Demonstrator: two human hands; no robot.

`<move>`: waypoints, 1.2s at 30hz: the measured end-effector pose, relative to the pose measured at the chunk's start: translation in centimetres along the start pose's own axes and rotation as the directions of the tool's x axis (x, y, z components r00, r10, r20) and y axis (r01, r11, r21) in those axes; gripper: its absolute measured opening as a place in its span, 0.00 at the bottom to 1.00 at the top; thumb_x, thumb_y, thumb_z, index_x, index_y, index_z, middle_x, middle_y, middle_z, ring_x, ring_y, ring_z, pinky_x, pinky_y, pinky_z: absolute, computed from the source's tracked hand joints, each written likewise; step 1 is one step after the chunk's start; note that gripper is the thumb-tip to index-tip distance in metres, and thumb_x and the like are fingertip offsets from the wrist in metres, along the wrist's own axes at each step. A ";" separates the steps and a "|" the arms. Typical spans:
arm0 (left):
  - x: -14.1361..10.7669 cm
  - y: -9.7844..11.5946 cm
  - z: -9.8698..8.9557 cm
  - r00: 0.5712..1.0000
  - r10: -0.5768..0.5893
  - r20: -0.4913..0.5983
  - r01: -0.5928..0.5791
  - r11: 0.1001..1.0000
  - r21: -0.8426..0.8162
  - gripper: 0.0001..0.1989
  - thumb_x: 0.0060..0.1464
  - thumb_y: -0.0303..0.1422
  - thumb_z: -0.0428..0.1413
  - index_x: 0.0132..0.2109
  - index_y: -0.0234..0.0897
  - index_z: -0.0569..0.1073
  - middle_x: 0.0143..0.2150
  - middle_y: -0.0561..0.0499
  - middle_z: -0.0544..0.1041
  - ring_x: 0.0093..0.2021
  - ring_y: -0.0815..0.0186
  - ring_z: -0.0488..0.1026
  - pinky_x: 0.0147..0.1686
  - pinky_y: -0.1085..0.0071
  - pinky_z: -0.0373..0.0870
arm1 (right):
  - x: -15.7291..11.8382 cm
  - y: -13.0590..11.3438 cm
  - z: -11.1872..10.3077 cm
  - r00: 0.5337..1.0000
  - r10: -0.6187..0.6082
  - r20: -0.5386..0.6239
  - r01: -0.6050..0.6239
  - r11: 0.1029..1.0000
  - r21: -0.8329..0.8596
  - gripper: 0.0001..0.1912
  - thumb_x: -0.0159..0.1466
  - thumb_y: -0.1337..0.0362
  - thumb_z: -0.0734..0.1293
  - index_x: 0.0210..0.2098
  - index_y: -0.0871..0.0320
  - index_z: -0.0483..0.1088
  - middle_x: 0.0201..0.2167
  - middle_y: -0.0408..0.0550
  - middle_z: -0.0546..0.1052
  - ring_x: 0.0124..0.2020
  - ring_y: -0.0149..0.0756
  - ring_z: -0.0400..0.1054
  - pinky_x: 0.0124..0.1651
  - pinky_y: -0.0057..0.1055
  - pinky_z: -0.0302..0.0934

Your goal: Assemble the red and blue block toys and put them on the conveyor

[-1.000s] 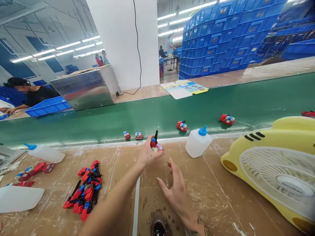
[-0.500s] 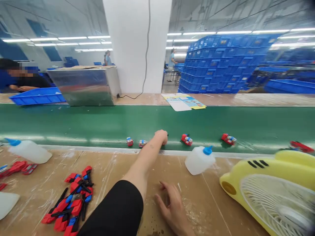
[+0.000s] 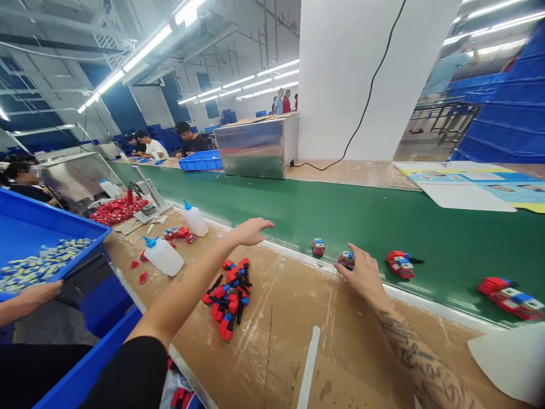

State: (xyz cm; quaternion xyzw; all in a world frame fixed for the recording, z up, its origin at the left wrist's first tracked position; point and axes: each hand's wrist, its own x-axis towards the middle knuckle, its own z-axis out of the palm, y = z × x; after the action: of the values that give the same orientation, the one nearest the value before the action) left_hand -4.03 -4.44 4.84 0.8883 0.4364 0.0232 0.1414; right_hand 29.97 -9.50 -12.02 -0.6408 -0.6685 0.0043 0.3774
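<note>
My left hand (image 3: 253, 232) reaches over the near side of the green conveyor belt (image 3: 281, 199), fingers stretched out and holding nothing. My right hand (image 3: 364, 274) is at the belt's near edge, thumb and fingers closed around a small red, white and blue toy vehicle (image 3: 347, 259), partly hidden by the hand. Just left of it on the belt is a similar toy vehicle (image 3: 318, 246). To the right lie a toy vehicle with a black rod (image 3: 401, 264) and another red toy vehicle (image 3: 511, 298). A pile of red, blue and black toy parts (image 3: 229, 295) sits on the table below my left hand.
Two white bottles with blue caps (image 3: 165, 257) stand at left, near loose red pieces. A blue bin (image 3: 51, 227) with small parts and another person's hand (image 3: 32, 301) are further left. A metal-faced box (image 3: 251, 146) and printed cardboard (image 3: 481, 182) lie beyond the belt.
The view has swung left. My left hand has come up off the belt edge with fingers extended. My right hand has moved from the tabletop to a toy vehicle on the belt.
</note>
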 end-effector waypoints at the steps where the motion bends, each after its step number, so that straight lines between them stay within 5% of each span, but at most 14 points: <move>1: -2.4 -2.5 -0.2 0.998 -0.049 0.029 0.049 0.999 0.020 0.27 0.50 0.24 0.54 0.58 0.34 0.70 0.55 0.41 0.75 0.56 0.54 0.70 0.58 0.60 0.63 | 0.7 0.4 0.5 0.999 -0.016 0.050 0.017 1.000 -0.012 0.21 0.59 0.59 0.64 0.50 0.62 0.71 0.50 0.61 0.73 0.54 0.56 0.62 0.58 0.50 0.56; 5: -8.8 -8.3 2.3 0.969 -0.181 0.166 0.180 0.983 0.023 0.28 0.41 0.23 0.60 0.53 0.40 0.75 0.51 0.47 0.78 0.52 0.57 0.73 0.52 0.66 0.68 | 2.1 1.3 0.4 0.991 -0.044 0.124 0.042 0.999 0.020 0.14 0.58 0.68 0.63 0.42 0.61 0.76 0.43 0.60 0.75 0.48 0.53 0.65 0.55 0.48 0.56; 11: -10.1 -9.0 5.6 0.941 -0.310 0.137 0.321 0.945 -0.062 0.09 0.51 0.34 0.62 0.39 0.34 0.75 0.36 0.51 0.76 0.38 0.64 0.73 0.42 0.64 0.69 | 1.8 -0.4 -3.4 0.993 0.063 0.097 -0.073 0.992 0.098 0.11 0.56 0.66 0.66 0.38 0.62 0.76 0.34 0.57 0.74 0.38 0.48 0.68 0.49 0.45 0.61; 15: -11.2 -9.3 4.9 0.923 -0.381 -0.041 0.368 0.910 -0.190 0.15 0.42 0.39 0.63 0.25 0.38 0.64 0.25 0.53 0.71 0.33 0.60 0.72 0.34 0.67 0.67 | -2.7 -2.9 -7.5 0.995 0.090 0.036 -0.096 0.968 0.230 0.16 0.62 0.58 0.66 0.45 0.60 0.75 0.40 0.54 0.76 0.40 0.43 0.71 0.44 0.39 0.67; 18: -12.6 -8.7 5.2 0.905 -0.403 -0.138 0.335 0.874 -0.352 0.15 0.44 0.45 0.57 0.30 0.40 0.63 0.28 0.51 0.73 0.32 0.58 0.74 0.29 0.69 0.67 | -8.2 -5.5 -10.7 0.996 0.093 0.001 -0.080 0.847 0.525 0.17 0.64 0.55 0.68 0.48 0.57 0.73 0.51 0.55 0.74 0.47 0.43 0.72 0.45 0.38 0.69; 20: -13.4 -6.9 6.3 0.847 -0.498 -0.187 0.278 0.714 -0.643 0.17 0.47 0.48 0.56 0.33 0.40 0.62 0.27 0.53 0.74 0.27 0.61 0.74 0.23 0.72 0.65 | -11.6 -7.0 -12.3 0.993 0.116 0.036 -0.102 0.636 0.765 0.16 0.64 0.55 0.70 0.48 0.54 0.72 0.53 0.55 0.73 0.50 0.45 0.72 0.45 0.40 0.69; 23: -14.2 -1.7 8.8 0.813 -0.581 -0.045 0.197 0.346 -0.917 0.20 0.46 0.48 0.60 0.38 0.40 0.65 0.22 0.59 0.70 0.14 0.71 0.60 0.13 0.77 0.52 | -15.4 -8.2 -13.0 0.972 0.176 0.155 -0.207 0.336 0.919 0.16 0.65 0.53 0.70 0.49 0.52 0.69 0.43 0.52 0.78 0.40 0.44 0.75 0.37 0.38 0.69; 25: -14.5 2.7 10.7 0.865 -0.493 0.095 0.207 0.178 -0.962 0.21 0.49 0.48 0.60 0.45 0.39 0.69 0.24 0.57 0.72 0.13 0.75 0.55 0.12 0.79 0.48 | -17.0 -8.2 -12.6 0.942 0.256 0.218 -0.270 0.192 0.943 0.20 0.62 0.50 0.72 0.48 0.51 0.69 0.39 0.50 0.79 0.33 0.42 0.75 0.31 0.34 0.67; 27: -14.9 7.0 12.3 0.934 -0.314 0.172 0.184 0.011 -0.983 0.24 0.52 0.47 0.57 0.52 0.39 0.72 0.33 0.49 0.76 0.18 0.72 0.64 0.15 0.77 0.58 | -17.9 -7.9 -12.1 0.895 0.358 0.267 -0.316 0.087 0.945 0.23 0.58 0.49 0.75 0.47 0.51 0.70 0.38 0.49 0.79 0.32 0.39 0.74 0.28 0.31 0.64; 29: -15.4 10.4 13.3 0.982 -0.101 0.158 0.153 -0.054 -0.987 0.26 0.51 0.44 0.59 0.55 0.40 0.73 0.42 0.42 0.77 0.28 0.66 0.73 0.23 0.71 0.69 | -18.4 -7.5 -11.8 0.849 0.412 0.332 -0.359 -0.011 0.933 0.24 0.57 0.49 0.75 0.48 0.52 0.71 0.38 0.49 0.80 0.33 0.39 0.74 0.29 0.29 0.63; 31: -15.9 12.9 13.6 0.991 0.073 0.117 0.113 0.048 -0.992 0.26 0.51 0.40 0.61 0.57 0.43 0.73 0.50 0.40 0.76 0.36 0.59 0.78 0.33 0.64 0.76 | -18.7 -7.0 -11.7 0.827 0.398 0.397 -0.382 -0.119 0.916 0.25 0.59 0.49 0.74 0.50 0.55 0.72 0.39 0.51 0.80 0.37 0.40 0.75 0.31 0.29 0.65; 34: -16.1 15.3 13.2 0.967 0.252 0.025 -0.094 0.450 -0.888 0.22 0.54 0.33 0.62 0.56 0.49 0.74 0.56 0.43 0.74 0.48 0.56 0.77 0.46 0.60 0.76 | -18.8 -6.6 -11.7 0.831 0.345 0.436 -0.369 -0.246 0.896 0.22 0.58 0.52 0.75 0.48 0.56 0.73 0.41 0.50 0.80 0.41 0.39 0.75 0.39 0.34 0.69; 36: -15.8 16.6 12.7 0.905 0.422 -0.055 -0.360 0.690 -0.628 0.21 0.57 0.30 0.60 0.57 0.50 0.73 0.54 0.45 0.75 0.50 0.57 0.76 0.47 0.62 0.76 | -18.9 -6.6 -11.9 0.846 0.293 0.446 -0.365 -0.292 0.884 0.19 0.57 0.56 0.76 0.45 0.55 0.73 0.43 0.48 0.79 0.42 0.40 0.75 0.46 0.40 0.70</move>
State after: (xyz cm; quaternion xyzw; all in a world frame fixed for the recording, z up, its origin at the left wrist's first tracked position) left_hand 1.05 -29.31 -1.56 0.8627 0.1974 0.1543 0.4394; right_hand 28.42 -32.56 -9.74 -0.2808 -0.2258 0.6268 0.6908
